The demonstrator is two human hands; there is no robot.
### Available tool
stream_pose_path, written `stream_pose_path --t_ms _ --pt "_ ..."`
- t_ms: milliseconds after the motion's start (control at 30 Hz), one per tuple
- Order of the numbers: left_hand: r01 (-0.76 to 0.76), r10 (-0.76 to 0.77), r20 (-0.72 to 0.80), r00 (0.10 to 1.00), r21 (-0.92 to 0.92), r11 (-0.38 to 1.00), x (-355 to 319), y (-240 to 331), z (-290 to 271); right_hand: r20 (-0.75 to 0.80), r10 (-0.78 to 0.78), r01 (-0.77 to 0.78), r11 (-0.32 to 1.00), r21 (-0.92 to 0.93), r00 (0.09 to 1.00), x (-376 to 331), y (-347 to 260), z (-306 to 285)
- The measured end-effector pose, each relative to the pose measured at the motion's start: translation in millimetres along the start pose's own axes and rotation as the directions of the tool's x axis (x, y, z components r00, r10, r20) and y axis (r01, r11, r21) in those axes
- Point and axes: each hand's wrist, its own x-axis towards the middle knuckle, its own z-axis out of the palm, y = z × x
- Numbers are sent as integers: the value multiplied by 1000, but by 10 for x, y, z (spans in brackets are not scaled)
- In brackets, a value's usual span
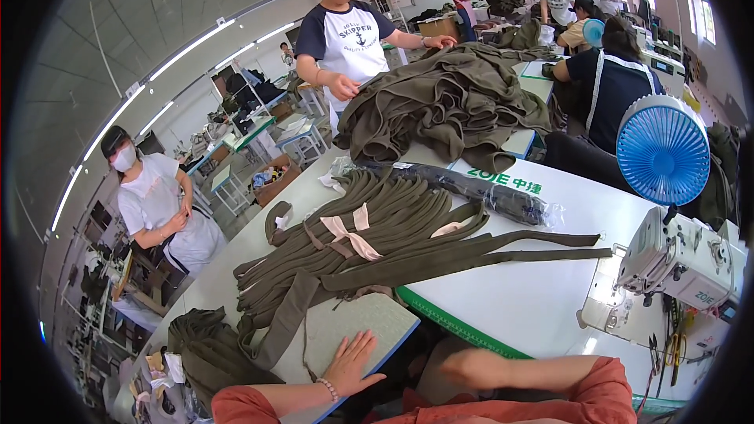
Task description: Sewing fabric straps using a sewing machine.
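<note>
Fingers (362,343) of the left hand (348,367) lay spread, empty, on the bench (381,317); the blurred right hand's (467,367) hold couldn't be told; farther strips (389,200) seemed best lifted singly.

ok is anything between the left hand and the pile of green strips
Nothing visible: just the gray board lies between the left hand and the strips; a thin cord trails to the hand's left.
</note>
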Motion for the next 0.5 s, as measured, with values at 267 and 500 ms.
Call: stream_pose_path --t_ms 267,500 --pt "15 -15 21 1000 -1 1000 22 1 -11 654 324 -247 946 -211 684 -100 134 265" --pt "57 -58 45 997 17 998 -20 -6 -14 641 324 -183 943 -278 696 -163 369 420"
